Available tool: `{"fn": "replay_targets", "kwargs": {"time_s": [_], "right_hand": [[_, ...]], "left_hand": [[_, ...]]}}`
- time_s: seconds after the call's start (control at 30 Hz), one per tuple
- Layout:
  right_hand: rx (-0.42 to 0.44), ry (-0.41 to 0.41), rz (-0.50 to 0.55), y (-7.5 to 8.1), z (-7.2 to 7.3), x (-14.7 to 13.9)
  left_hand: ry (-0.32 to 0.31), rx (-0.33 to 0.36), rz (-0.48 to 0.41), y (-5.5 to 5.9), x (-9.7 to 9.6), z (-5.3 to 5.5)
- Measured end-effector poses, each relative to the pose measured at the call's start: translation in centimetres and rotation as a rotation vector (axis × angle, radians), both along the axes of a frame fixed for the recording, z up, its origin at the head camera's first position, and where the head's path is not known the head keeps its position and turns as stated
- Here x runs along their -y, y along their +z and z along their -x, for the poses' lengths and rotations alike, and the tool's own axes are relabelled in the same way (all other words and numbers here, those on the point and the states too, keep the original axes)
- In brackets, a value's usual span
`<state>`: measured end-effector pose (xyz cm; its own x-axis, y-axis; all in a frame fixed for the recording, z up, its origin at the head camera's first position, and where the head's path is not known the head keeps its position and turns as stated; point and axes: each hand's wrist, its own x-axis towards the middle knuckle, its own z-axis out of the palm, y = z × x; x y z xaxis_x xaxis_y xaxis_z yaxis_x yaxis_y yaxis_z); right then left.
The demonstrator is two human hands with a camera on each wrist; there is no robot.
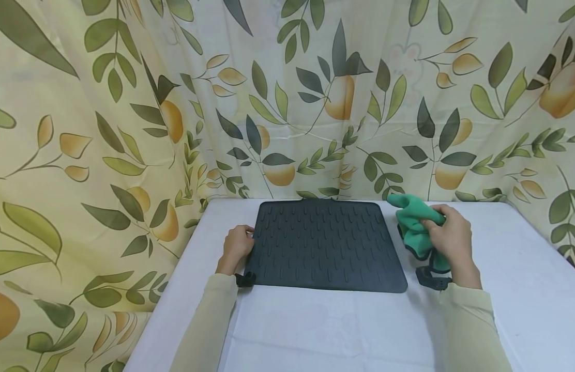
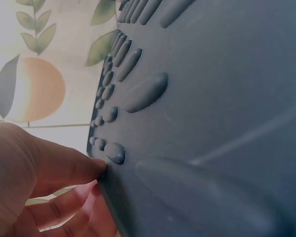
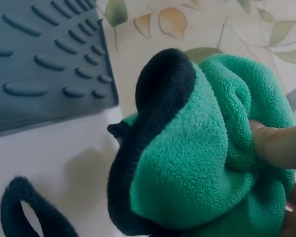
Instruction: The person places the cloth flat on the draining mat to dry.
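Observation:
A dark grey ribbed mat or tray with rows of raised oblong bumps is tilted up over the white table. My left hand pinches its left edge; in the left wrist view the thumb of that hand lies on the bumpy face with fingers behind the edge. To the right of the mat, my right hand grips a bunched green cloth with dark trim. Up close in the right wrist view, the cloth looks fluffy, and the right thumb presses into its folds.
The white-covered table spreads beneath both arms. Behind it and along the left hangs a curtain printed with leaves and orange fruit. A dark loop, apparently part of the cloth's trim or a strap, shows at the lower left of the right wrist view.

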<state>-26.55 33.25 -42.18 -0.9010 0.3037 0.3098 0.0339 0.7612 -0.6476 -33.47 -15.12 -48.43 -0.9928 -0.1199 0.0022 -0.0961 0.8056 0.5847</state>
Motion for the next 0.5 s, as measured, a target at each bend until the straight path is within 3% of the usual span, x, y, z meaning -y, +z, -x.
{"fn": "replay_targets", "kwargs": {"time_s": [0.5], "right_hand": [[-0.146,0.005,0.023,1.9,-0.5,2.3]], "left_hand": [[-0.006,-0.006,-0.002,-0.1,0.0,0.1]]}}
